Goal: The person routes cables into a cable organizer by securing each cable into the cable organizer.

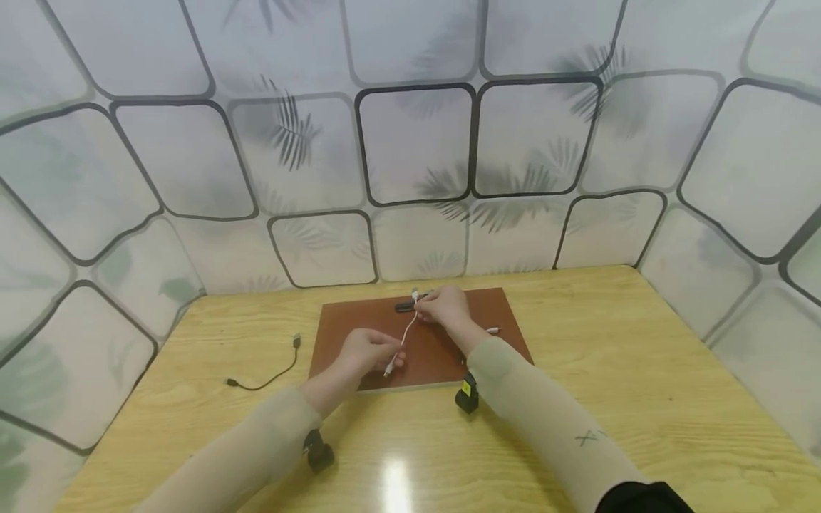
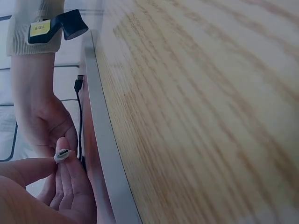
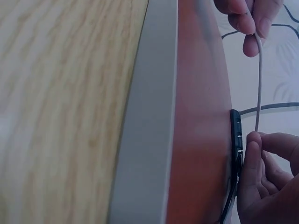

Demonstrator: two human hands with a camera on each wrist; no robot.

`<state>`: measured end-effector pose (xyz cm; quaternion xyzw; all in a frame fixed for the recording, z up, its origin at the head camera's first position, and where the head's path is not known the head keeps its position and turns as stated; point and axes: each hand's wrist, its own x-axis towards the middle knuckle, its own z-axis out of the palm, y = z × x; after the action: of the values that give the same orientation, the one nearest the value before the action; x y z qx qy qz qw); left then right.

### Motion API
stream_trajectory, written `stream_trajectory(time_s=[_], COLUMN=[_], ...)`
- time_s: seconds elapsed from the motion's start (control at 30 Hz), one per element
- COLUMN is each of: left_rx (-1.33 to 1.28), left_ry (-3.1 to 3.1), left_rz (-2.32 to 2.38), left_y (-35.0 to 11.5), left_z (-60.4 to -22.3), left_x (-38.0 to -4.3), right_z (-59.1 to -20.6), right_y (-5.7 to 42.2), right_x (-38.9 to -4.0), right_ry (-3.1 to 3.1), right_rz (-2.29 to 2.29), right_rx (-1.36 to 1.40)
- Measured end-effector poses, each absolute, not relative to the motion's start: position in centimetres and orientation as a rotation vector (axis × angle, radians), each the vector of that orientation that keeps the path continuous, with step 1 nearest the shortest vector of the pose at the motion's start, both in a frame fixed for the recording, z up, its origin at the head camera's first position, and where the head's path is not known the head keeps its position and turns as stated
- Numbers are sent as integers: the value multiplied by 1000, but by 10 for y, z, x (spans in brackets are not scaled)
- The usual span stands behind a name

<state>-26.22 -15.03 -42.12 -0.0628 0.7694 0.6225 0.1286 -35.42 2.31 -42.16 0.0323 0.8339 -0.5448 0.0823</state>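
Observation:
A short white USB cable (image 1: 408,330) is held up between both hands over a brown mat (image 1: 436,356). The left hand (image 1: 368,350) pinches it near its lower end, and the small oval plug (image 2: 62,154) pokes out past the fingertips in the left wrist view. Near the other end, the thumb and fingers of the right hand (image 1: 444,306) pinch the cable, with a white plug (image 1: 415,293) sticking up beyond them. Just beside the right hand lies a black slotted cable clip (image 3: 236,135) on the mat, partly hidden by that hand in the head view.
A black USB cable (image 1: 269,380) lies on the wooden table (image 1: 641,356) left of the mat. Another white plug (image 1: 493,330) shows on the mat, right of the right wrist. Another black cable (image 2: 79,107) runs near the clip. A patterned curtain (image 1: 417,142) encloses the table's back and sides.

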Motion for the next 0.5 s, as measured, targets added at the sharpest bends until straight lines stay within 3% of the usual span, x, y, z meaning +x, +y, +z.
stream_trajectory(time_s=[0.5], left_rx=[-266], left_ry=[2257], left_rz=[1811], left_y=[-146], left_z=[-428], left_x=[-270], right_z=[-427], right_y=[24], right_x=[-360], right_ry=[2680], right_rz=[-1447], right_rx=[100])
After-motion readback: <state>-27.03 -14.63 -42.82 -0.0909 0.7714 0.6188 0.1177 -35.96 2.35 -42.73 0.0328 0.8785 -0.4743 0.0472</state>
